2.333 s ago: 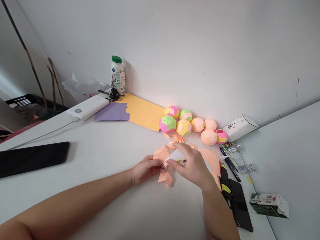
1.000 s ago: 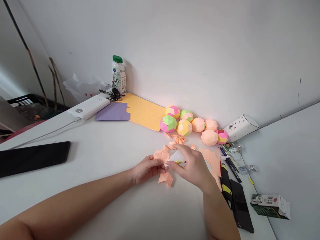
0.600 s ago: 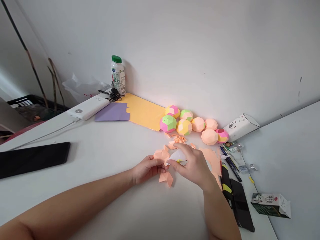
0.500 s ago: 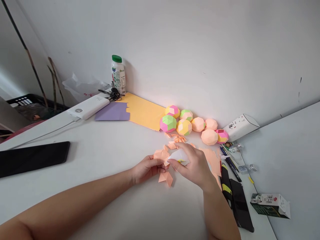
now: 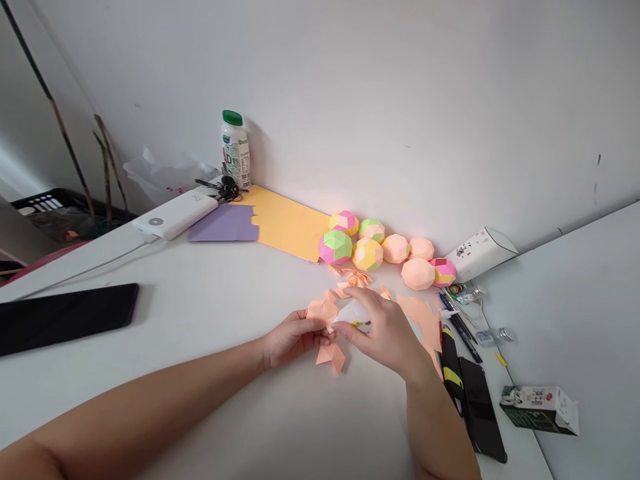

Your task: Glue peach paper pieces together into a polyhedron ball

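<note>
My left hand (image 5: pixel 290 340) pinches a folded peach paper piece (image 5: pixel 323 311) on the white table (image 5: pixel 200 313). My right hand (image 5: pixel 385 330) is closed round a small white bottle with a yellow tip (image 5: pixel 354 313), its tip touching that paper. Another folded peach unit (image 5: pixel 331 355) lies just below my fingers. More small peach units (image 5: pixel 353 280) lie beyond the hands, and a torn peach sheet (image 5: pixel 425 320) sits to the right.
Several paper polyhedron balls (image 5: pixel 367 253) line the wall. Orange and purple sheets (image 5: pixel 280 223), a power bank (image 5: pixel 175 213), keys, a bottle (image 5: pixel 235 150) stand at the back. A black phone (image 5: pixel 65 317) lies left. Pens, a black case (image 5: pixel 475 400), a small carton (image 5: pixel 540 407) lie right.
Almost nothing has moved; my hands stay together over the peach paper, with only slight shifts of the right fingers and the white bottle.
</note>
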